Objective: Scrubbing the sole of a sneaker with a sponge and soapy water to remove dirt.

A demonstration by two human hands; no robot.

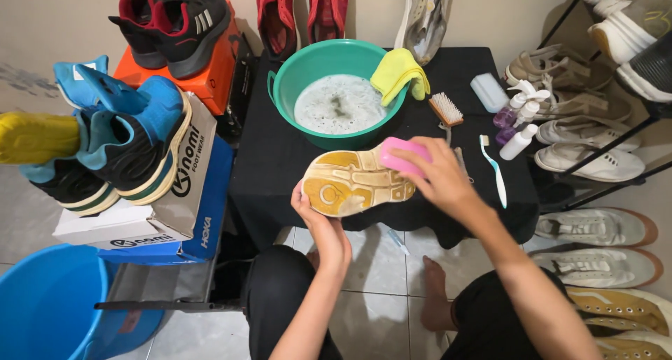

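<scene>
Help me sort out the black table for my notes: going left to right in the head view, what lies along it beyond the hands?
Green basin → yellow cloth → wooden brush → toothbrush → small spray bottles.

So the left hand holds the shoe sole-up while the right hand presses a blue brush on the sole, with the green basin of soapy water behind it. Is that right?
Not quite. In the head view the brush under the right hand is pink, not blue. The rest stands: the left hand holds the shoe sole-up, and the green basin of soapy water sits behind it.
</scene>
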